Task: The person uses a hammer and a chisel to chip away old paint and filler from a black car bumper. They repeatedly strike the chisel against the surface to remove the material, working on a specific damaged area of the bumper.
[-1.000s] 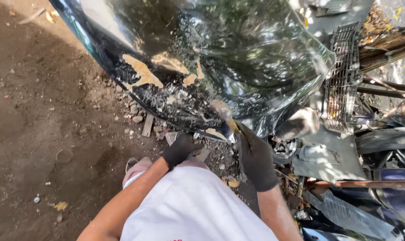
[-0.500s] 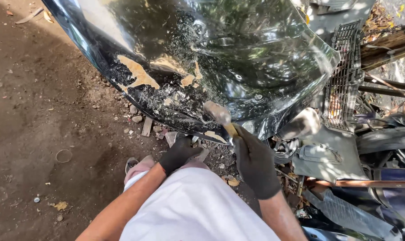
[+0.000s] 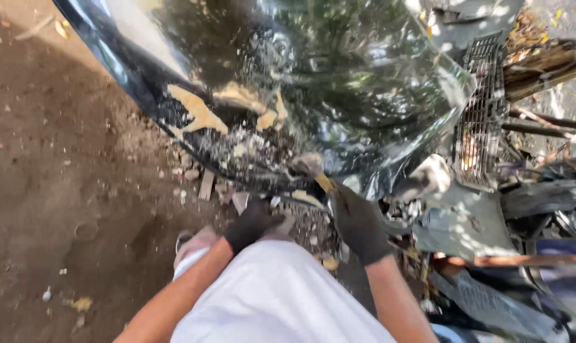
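A hammer (image 3: 313, 170) with a pale wooden handle and a blurred grey head was in my right hand (image 3: 359, 222), its head up against the lower edge of a large, glossy black car body panel (image 3: 313, 82). My right hand, in a black glove, was closed tight around the handle, just below the head. The panel filled the upper middle of the view, lay tilted on the ground, and mirrored trees and sky. Its lower part was dented, with several patches where the paint had come off to show a tan layer (image 3: 197, 113).

My left hand (image 3: 253, 222), also in a black glove, was curled near my knee, just left of the hammer; I could not tell whether it held anything. My bare forearms and my pale trouser leg (image 3: 275, 298) filled the bottom middle, and the toe of a light shoe (image 3: 192, 244) showed beside my left arm.

Chips, small stones and a short strip of wood (image 3: 206, 184) lay scattered under the panel's edge. To the left spread bare brown dirt ground (image 3: 53, 190). To the right stood a black plastic grille (image 3: 481, 114) and a heap of dark, broken car parts (image 3: 510, 254), with wooden beams (image 3: 545, 63) behind them.
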